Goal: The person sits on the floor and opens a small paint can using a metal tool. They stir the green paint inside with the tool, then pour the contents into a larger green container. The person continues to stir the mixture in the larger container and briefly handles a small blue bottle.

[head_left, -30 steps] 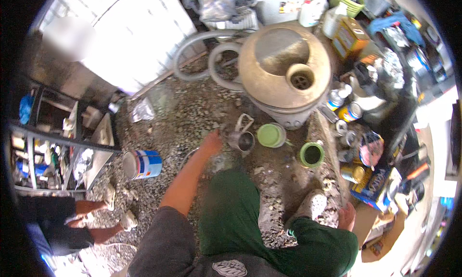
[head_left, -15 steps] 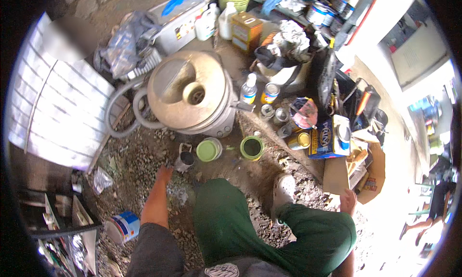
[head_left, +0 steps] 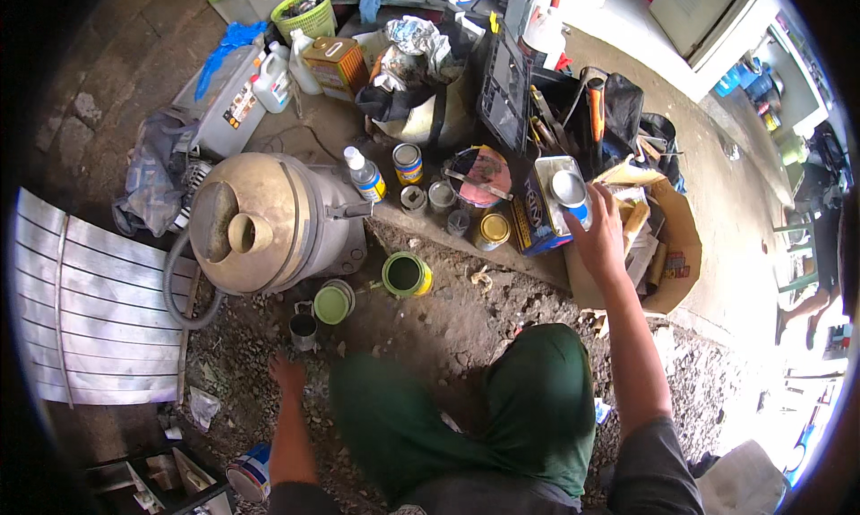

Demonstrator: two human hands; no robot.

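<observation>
Head view: we see the right hand (head_left: pixel 598 237) stretched forward, its fingers closed around a small round can (head_left: pixel 568 189) with a pale lid, held just above the open blue rectangular tin (head_left: pixel 542 212) among the clutter of tins on the concrete ledge (head_left: pixel 448 237). The left hand (head_left: pixel 288 374) lies flat and empty on the gravel, near the small metal cup (head_left: pixel 304 330) and the green lid (head_left: pixel 332 303). We judge that the can is being picked up or set down; the next move calls for a steady carry clear of the neighbouring tins.
</observation>
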